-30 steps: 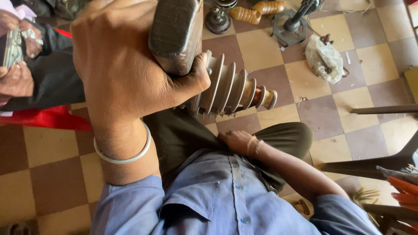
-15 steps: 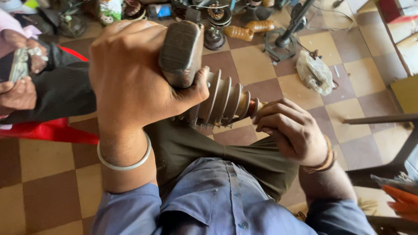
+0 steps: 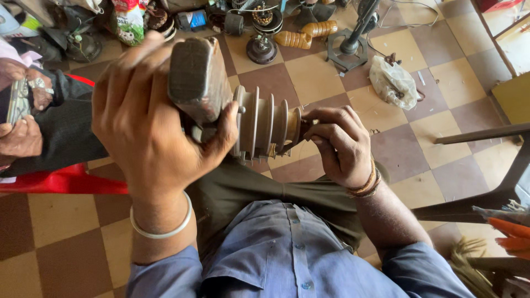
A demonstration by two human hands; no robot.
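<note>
Both hands were busy: our left hand (image 3: 154,132) gripped the finned motor part (image 3: 232,110), our right hand (image 3: 339,143) pinched its shaft end, best turned gently.

Finned motor part (image 3: 259,124) sits between both hands, above the lap. Left hand (image 3: 149,127) at its left end, right hand (image 3: 339,143) touching its right tip. Beyond the hands, on the floor: plastic bag (image 3: 393,83) far right, fan stand (image 3: 350,44) ahead. Another person's hands (image 3: 22,118) well left of the left hand.
</note>
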